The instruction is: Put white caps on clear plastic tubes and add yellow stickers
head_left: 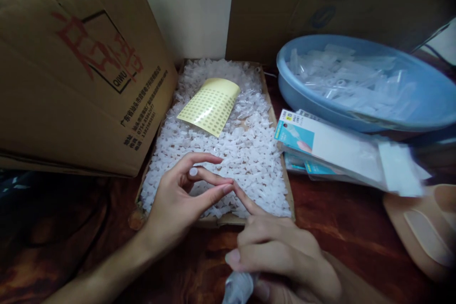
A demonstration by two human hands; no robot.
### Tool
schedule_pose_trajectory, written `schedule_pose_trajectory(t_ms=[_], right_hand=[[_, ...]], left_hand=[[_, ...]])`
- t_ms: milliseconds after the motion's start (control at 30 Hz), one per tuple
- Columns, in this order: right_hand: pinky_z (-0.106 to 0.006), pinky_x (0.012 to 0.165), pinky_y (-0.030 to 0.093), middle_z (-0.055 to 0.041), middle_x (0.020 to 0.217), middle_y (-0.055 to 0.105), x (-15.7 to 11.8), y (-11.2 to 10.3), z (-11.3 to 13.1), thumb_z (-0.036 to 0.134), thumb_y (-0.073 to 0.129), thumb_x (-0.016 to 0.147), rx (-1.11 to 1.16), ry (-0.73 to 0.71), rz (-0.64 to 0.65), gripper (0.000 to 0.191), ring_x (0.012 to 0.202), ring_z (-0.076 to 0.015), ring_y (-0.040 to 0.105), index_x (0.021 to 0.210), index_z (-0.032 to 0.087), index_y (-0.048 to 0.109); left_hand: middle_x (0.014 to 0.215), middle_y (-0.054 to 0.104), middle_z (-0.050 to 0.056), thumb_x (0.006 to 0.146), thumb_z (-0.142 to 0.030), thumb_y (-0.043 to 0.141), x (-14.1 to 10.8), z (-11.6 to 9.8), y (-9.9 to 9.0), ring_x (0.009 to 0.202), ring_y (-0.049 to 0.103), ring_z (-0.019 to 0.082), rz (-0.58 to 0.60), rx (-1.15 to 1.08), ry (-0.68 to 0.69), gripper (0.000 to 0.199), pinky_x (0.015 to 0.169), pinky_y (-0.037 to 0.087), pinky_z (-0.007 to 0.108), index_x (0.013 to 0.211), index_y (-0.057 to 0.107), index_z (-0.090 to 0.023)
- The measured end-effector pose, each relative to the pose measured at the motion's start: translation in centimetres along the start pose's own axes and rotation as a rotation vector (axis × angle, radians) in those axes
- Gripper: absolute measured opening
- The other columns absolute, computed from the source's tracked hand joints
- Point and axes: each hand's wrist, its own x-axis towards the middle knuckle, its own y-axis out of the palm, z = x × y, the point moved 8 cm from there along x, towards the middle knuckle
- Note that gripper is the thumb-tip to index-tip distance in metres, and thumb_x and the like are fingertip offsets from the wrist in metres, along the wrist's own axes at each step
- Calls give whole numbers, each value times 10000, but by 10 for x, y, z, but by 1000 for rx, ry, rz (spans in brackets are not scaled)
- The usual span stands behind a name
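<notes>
My left hand [181, 194] is over the front of a shallow cardboard tray full of small white plastic pieces [256, 161]. Its thumb and a fingertip pinch together, and what is between them is too small to make out. A small round white piece [193, 171] sits among its fingers. My right hand [281, 256] is at the lower right, its index finger stretched to touch the left fingertips, its other fingers curled round a translucent plastic piece [238, 288]. Behind the hands a yellow sticker sheet [212, 104] with rows of small dots lies on the white pieces.
A large cardboard box [71, 66] leans at the left. At the right stands a blue basin [302, 97] of clear plastic parts, with packaged cards [338, 152] in front of it. A beige object [423, 228] lies on the dark reddish table [331, 209].
</notes>
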Motion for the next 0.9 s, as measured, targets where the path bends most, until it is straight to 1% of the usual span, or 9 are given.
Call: schedule_pose_trajectory(t_ms=[67,167,267,400,533,633,733,800,900], right_hand=[[-287,1006,556,-70,963,725,-2,2,-2,212,583,1004,-8,8,22,231,881,-153,694,1205,149,678],[-334,1036,547,-71,958,713,-1,1,-3,211,566,1015,-17,16,45,243,877,-157,692,1228,155,669],[-329,1019,552,-64,958,715,0,0,-1,212,563,1018,-16,-7,51,249,871,-153,693,1245,169,656],[-393,1091,512,-59,942,714,0,0,-2,221,562,1020,-17,-3,30,240,861,-155,694,1234,174,661],[-382,1095,511,-58,938,711,-1,1,-2,212,577,1007,-22,0,41,234,857,-154,690,1218,167,667],[-413,1154,458,-52,932,712,0,-1,-1,201,572,1007,-43,3,45,228,853,-155,693,1213,167,666],[-413,1153,457,-58,936,717,2,-1,1,203,558,1012,-40,-6,50,238,845,-156,699,1223,166,662],[-423,1147,464,-59,931,719,1,-1,0,201,559,1011,-40,0,45,241,841,-158,700,1224,167,666],[-443,1144,471,-59,927,717,1,0,-3,201,574,1007,-43,37,33,228,846,-166,700,1207,179,680]], left_hand=[[808,802,-21,818,-259,850,0,0,0,857,791,169,-3,-8,-4,361,880,614,251,1121,656,-230],[801,804,-17,811,-252,854,1,0,0,858,795,179,-13,-16,-16,360,885,621,260,1113,659,-226],[797,807,-9,805,-251,857,3,0,-1,858,798,188,-21,-32,-15,358,857,634,258,1103,662,-220],[797,804,-11,811,-252,853,3,-1,0,865,797,180,-3,-43,-6,349,848,631,238,1103,663,-224],[806,802,-21,819,-246,847,2,0,1,865,793,166,10,-36,1,346,853,622,229,1112,663,-242],[804,799,-15,820,-260,845,2,0,1,869,791,179,7,-23,6,342,860,624,255,1111,666,-238],[804,796,-4,824,-274,839,2,1,1,877,791,197,2,-6,-5,339,867,627,284,1110,664,-223],[797,792,-8,822,-270,841,2,1,1,873,790,193,1,0,-10,343,860,626,276,1111,661,-223],[786,788,-23,816,-250,848,2,1,-1,865,785,167,-6,0,-10,345,849,614,234,1108,664,-230]])
